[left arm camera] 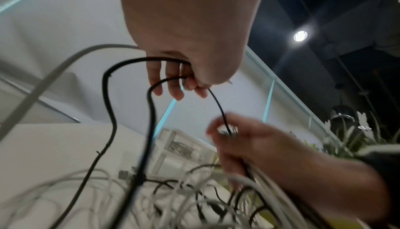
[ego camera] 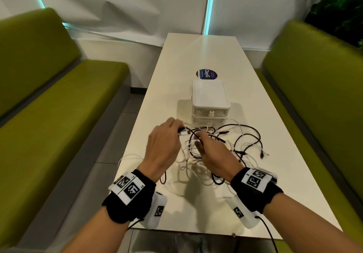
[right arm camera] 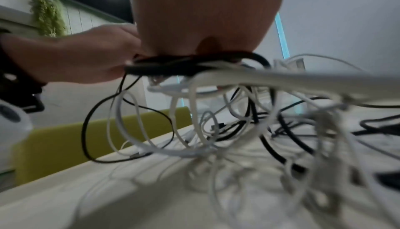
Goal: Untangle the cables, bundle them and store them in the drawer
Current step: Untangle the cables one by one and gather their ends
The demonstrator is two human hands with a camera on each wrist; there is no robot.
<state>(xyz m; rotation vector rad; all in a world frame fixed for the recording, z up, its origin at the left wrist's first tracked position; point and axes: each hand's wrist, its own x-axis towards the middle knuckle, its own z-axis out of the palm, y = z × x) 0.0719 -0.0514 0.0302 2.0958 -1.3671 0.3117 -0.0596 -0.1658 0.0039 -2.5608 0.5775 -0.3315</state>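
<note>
**Kid:** What are your hands doing right now?

**Helper:** Close to you, both hands are up over the messy pile. Your left hand [ego camera: 164,144] has its fingers curled round a black cable [left arm camera: 151,106], and it looks like a white one too. Your right hand [ego camera: 214,157] pinches that same black cable a little way along. It seems to hold some other strands too, but that view is blurry, so I am not sure which ones.

**Kid:** Where are the cables?

**Helper:** The tangle of cables [ego camera: 231,148] lies on the white table [ego camera: 261,193], under your hands and spreading to your right. Black ones and white ones are all looped together. Some loops hang up off the table from your fingers.

**Kid:** So which step is this?

**Helper:** I think you are at the start, pulling one black cable free. Nothing is bundled yet.

**Kid:** What comes next?

**Helper:** You need to follow that black cable to its end and slide it out of the loops slowly. Pulling hard could make the knots tighter.

**Kid:** And the drawer?

**Helper:** Just past the pile stands the small white drawer box [ego camera: 210,97]. Its drawers look closed, so you must open one later.
</note>
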